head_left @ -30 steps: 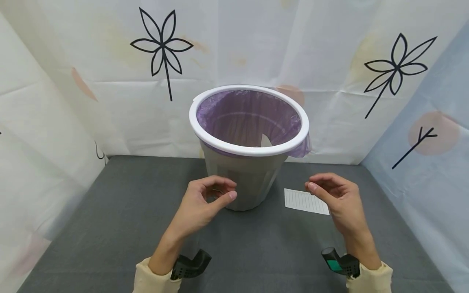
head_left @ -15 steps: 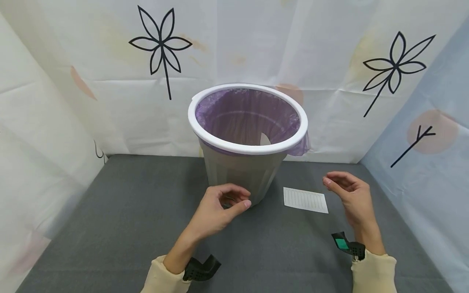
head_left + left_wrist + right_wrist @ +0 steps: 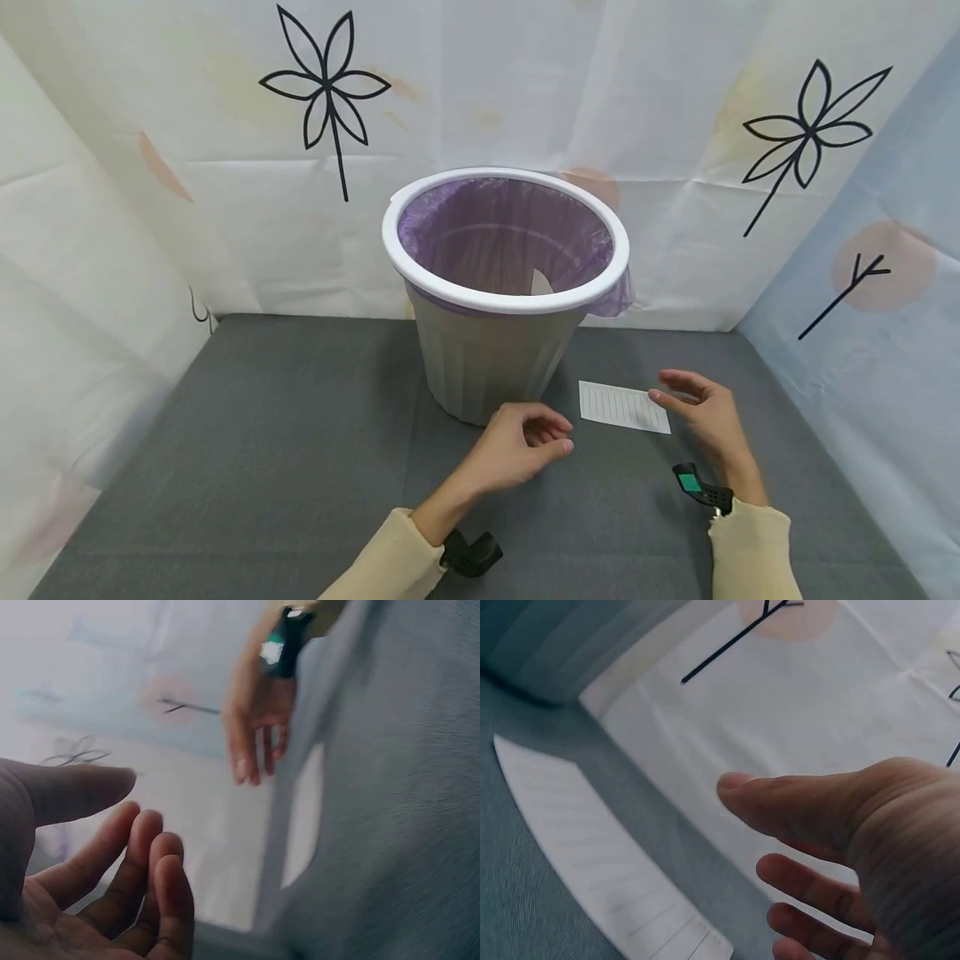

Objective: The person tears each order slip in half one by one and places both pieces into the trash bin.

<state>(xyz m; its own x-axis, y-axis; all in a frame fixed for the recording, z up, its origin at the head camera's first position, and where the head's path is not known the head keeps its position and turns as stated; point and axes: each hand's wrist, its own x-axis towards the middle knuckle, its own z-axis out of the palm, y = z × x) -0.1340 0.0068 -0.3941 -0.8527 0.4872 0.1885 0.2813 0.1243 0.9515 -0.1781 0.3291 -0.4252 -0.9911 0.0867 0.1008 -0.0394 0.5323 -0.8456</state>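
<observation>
A lined white paper card (image 3: 619,407) lies flat on the grey table, right of the bin. Over its right end hovers my right hand (image 3: 699,411), thumb and fingers apart and nothing between them; in the right wrist view the lined card (image 3: 592,847) lies left of the thumb, apart from it. My left hand (image 3: 521,446) is in front of the bin, left of the card, fingers loosely bent and holding nothing. The trash bin (image 3: 487,358) is light grey with a white rim and a purple plastic liner (image 3: 480,233). Inside shows a piece of white paper (image 3: 541,283).
Grey cloth (image 3: 285,450) covers the table. A white printed curtain (image 3: 495,92) stands behind the bin, and fabric walls close in the left and right sides. The bin stands near the back edge.
My left hand has moved right and toward me, away from the bin's front. My right hand has swung right, then come back lower toward the card's right end.
</observation>
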